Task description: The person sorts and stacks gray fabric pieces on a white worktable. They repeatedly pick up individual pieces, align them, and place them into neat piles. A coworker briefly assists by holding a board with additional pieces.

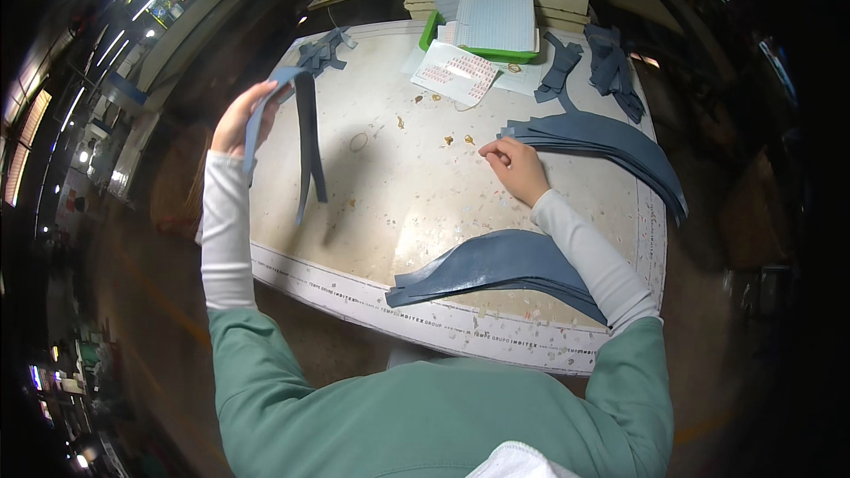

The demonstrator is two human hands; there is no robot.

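Observation:
My left hand, raised over the table's left side, is closed round a few long blue-grey leather-like strips, whose ends hang down above the tabletop. My right hand is over the table right of the middle, thumb and fingers pinched together. Whether anything small is between those fingertips cannot be made out. Just beyond it lies a fanned stack of curved blue-grey strips. A second curved stack rests nearer me, by my right forearm.
Smaller bundles of blue-grey strips lie at the far left, far right and beside the papers. A green tray holds a paper pad. Scraps and small yellowish bits dot the pale table.

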